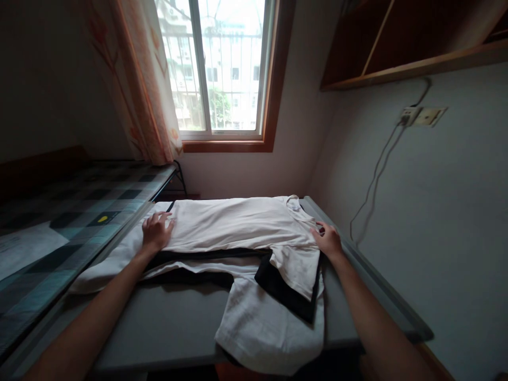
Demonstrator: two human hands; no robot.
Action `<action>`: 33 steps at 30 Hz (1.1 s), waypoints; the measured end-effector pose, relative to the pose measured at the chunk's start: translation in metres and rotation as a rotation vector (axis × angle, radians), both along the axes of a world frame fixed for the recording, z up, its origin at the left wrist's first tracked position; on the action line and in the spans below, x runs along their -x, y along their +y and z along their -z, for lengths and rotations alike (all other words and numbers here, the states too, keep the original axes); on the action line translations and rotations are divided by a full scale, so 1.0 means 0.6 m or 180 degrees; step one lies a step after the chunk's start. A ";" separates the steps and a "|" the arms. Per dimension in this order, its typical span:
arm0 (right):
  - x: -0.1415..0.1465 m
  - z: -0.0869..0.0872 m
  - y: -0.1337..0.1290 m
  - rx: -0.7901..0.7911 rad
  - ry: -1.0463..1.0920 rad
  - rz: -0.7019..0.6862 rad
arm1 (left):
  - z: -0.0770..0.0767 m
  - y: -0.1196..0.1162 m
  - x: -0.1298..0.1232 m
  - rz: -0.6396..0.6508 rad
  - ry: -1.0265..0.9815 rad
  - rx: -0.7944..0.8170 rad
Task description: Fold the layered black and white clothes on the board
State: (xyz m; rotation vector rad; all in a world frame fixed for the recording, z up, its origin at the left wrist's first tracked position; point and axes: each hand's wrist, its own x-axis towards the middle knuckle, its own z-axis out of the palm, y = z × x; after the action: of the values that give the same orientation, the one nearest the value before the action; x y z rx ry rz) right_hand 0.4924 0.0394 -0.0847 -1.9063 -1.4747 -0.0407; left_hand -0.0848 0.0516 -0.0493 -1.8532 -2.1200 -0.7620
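Observation:
A white T-shirt [234, 222] lies sideways on top of a stack of shirts, its collar to the right and its hem to the left. My left hand [157, 231] rests at the hem with its fingers spread. At the shoulder near the collar, my right hand [329, 241] has its thumb and curled fingers closed on the shirt's edge. Beneath it shows a black garment [286, 291], and under that a larger light grey shirt [273, 325] whose sleeve hangs toward the front edge. How the lower layers lie under the top shirt is hidden.
The grey table [178, 328] bears the shirts. On the left stands a bed with a checked cover [130, 185], with a sheet of paper [32, 246] on it. A cord [373, 182] hangs from a wall socket [410, 115] on the right. A window [234, 69] is ahead.

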 end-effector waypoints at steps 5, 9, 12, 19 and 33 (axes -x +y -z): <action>0.002 0.000 0.003 -0.0299 0.0127 -0.0121 | -0.036 0.018 -0.131 0.1805 -0.0552 -0.0066; 0.001 -0.002 0.003 -0.0429 0.0200 -0.0201 | -0.062 -0.007 -0.277 0.3539 -0.1081 0.1056; -0.001 -0.004 0.003 -0.0503 0.0224 -0.0271 | -0.079 -0.039 -0.365 0.4393 -0.0934 0.1535; 0.001 -0.006 0.004 -0.0568 0.0305 -0.0477 | -0.075 -0.056 -0.458 0.5072 -0.0162 0.1575; 0.013 -0.028 -0.004 -0.0766 0.0370 -0.0725 | -0.060 -0.058 -0.463 0.4633 -0.0568 0.1887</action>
State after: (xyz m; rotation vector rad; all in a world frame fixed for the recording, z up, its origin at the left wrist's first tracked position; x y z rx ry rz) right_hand 0.4848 0.0371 -0.0681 -1.5175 -1.5250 -0.0017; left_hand 0.1928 0.0170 -0.0132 -3.6955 -0.6907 -0.4555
